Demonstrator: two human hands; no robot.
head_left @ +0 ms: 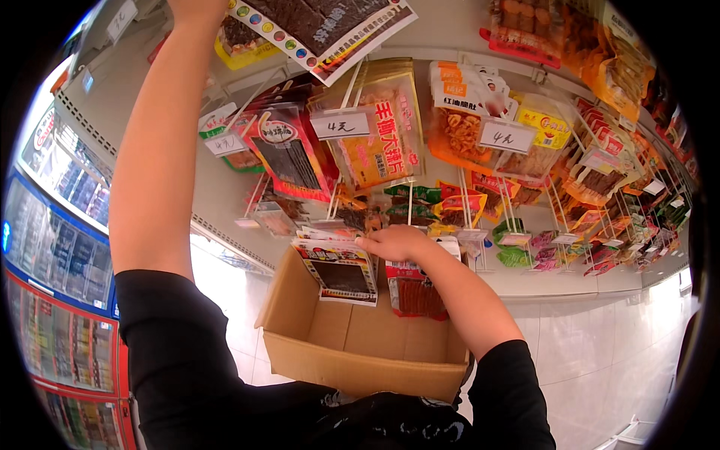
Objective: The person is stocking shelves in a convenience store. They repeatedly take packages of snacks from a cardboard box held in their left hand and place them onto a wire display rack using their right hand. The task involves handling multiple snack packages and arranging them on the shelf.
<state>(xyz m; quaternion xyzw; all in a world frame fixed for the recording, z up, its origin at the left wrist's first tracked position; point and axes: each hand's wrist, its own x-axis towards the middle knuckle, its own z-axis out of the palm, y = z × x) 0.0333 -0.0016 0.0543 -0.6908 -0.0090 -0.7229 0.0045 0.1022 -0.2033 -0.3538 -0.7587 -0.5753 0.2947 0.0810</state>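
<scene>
My left arm reaches up past the top rim; only the base of my left hand [198, 10] shows, its fingers out of view. Right of it, a large white-edged snack packet with dark contents [332, 28] is near the top, partly cut off. My right hand [396, 243] grips the top corner of a stack of similar white-edged packets [340, 275], upright in an open cardboard box [365, 365]. A red packet of brown strips [417, 292] stands against the box's far side, partly behind my right forearm.
Beyond the box, a display rack holds red packets [292, 160], yellow-edged packets [382, 140] and orange packets [464, 132] on hooks with handwritten price tags [340, 125]. Smaller packets [514, 253] hang lower right. Glass-fronted coolers [62, 242] line the left; pale floor tiles [585, 349] lie right.
</scene>
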